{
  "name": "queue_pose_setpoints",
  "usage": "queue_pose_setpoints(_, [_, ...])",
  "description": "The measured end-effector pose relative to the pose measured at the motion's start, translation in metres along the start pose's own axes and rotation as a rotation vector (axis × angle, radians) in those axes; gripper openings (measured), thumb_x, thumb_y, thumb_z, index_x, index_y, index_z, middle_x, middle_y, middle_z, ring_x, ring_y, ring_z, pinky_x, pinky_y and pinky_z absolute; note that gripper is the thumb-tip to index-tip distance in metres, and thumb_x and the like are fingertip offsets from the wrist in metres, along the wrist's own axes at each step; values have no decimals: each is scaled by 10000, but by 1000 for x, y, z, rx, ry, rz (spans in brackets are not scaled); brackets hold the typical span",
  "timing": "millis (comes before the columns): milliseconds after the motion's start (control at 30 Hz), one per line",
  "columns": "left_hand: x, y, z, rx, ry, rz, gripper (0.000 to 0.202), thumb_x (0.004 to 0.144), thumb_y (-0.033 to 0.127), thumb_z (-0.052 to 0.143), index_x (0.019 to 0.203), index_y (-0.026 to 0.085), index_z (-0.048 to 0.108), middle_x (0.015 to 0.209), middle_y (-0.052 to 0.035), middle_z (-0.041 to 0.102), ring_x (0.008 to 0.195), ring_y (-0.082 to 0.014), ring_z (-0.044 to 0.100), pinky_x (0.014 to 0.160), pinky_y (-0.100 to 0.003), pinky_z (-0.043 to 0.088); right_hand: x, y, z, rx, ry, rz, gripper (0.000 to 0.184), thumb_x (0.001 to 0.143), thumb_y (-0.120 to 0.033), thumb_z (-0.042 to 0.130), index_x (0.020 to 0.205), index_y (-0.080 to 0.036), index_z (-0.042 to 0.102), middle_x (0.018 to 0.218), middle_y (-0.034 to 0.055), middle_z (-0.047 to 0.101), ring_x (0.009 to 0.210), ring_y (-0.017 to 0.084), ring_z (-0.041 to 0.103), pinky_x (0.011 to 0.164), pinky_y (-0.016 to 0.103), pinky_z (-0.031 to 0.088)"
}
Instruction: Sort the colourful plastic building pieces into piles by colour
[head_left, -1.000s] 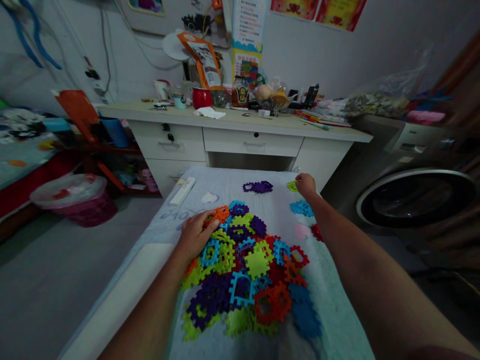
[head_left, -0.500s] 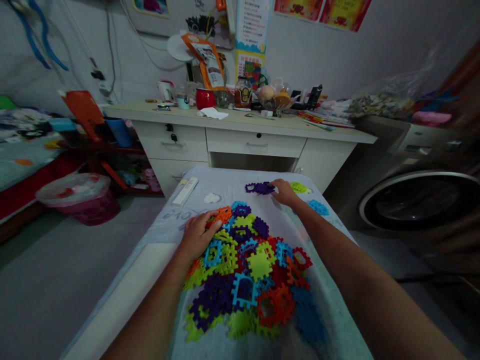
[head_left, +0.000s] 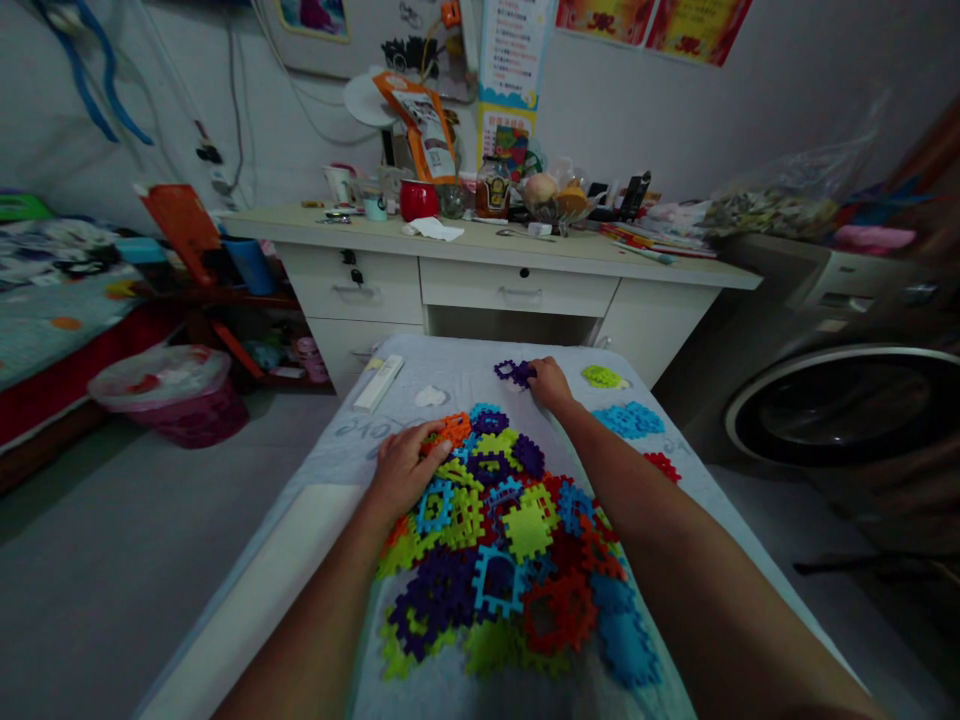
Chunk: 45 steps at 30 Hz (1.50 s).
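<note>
A pile of interlocking plastic building pieces (head_left: pixel 527 530) in green, blue, purple, red and orange covers the middle of the cloth-topped table. My left hand (head_left: pixel 409 468) rests against the pile's far left edge, thumb apart from the fingers, touching an orange building piece (head_left: pixel 455 429). Farther out, my right hand (head_left: pixel 551 384) has its fingertips on purple building pieces (head_left: pixel 514 373) lying near the table's far edge. My right forearm passes over the right side of the pile and hides part of it.
On the table's right lie green pieces (head_left: pixel 602 376), blue pieces (head_left: pixel 631 419) and a red piece (head_left: pixel 661 465). A white strip-shaped box (head_left: pixel 379 384) sits at the far left. Beyond stands a white desk (head_left: pixel 487 240); a washing machine (head_left: pixel 840 400) is at right.
My right hand has shifted slightly left with the purple pieces. The right forearm moved left too, uncovering more blue pieces and a red one. My left hand stays in place; the view shifted a little.
</note>
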<state>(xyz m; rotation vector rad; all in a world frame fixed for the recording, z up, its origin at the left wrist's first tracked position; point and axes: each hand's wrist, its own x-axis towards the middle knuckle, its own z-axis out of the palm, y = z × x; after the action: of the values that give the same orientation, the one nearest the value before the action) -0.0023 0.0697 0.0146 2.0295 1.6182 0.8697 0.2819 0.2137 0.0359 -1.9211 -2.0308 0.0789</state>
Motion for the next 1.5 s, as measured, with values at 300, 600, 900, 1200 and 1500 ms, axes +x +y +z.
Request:
queue_pose_setpoints(300, [0, -3, 2, -1, 22, 18, 421, 903, 509, 455, 1191, 251, 620, 1221, -63, 669, 1152, -262, 581, 1084, -490, 338, -44, 1, -33, 338, -199, -205, 153, 803, -181, 597, 886, -168, 725, 912, 47, 717, 851, 174, 632, 814, 273, 468])
queue_pose_setpoints(600, [0, 1, 0, -11, 27, 4, 419, 893, 496, 461, 1178, 240, 630, 1201, -55, 679, 1144, -258, 584, 1077, -474, 351, -95, 12, -39, 701, -669, -191, 353, 650, -215, 699, 1000, -167, 689, 847, 1, 672, 734, 136, 592, 684, 250, 468])
queue_pose_setpoints(900, [1, 2, -1, 2, 10, 4, 424, 893, 491, 459, 1188, 235, 625, 1204, -58, 682, 1099, -245, 600, 1059, -461, 367, -98, 18, -34, 918, -657, -129, 227, 641, -258, 680, 845, -168, 637, 667, -51, 576, 604, 95, 488, 589, 217, 378])
queue_pose_setpoints(1200, [0, 2, -1, 5, 23, -5, 427, 884, 498, 463, 1186, 246, 628, 1189, -52, 690, 1104, -252, 597, 1065, -471, 355, -97, 21, -35, 1096, -500, 2, 234, 609, -238, 688, 808, -168, 586, 627, -64, 552, 539, 68, 448, 510, 192, 309])
queue_pose_setpoints(1500, [1, -1, 1, 4, 24, 12, 421, 893, 491, 454, 1189, 244, 623, 1200, -55, 683, 1121, -248, 595, 1058, -455, 368, -98, 29, -28, 1364, -401, 149, 423, 594, -319, 762, 951, -197, 572, 646, -62, 560, 440, 58, 423, 399, 186, 287])
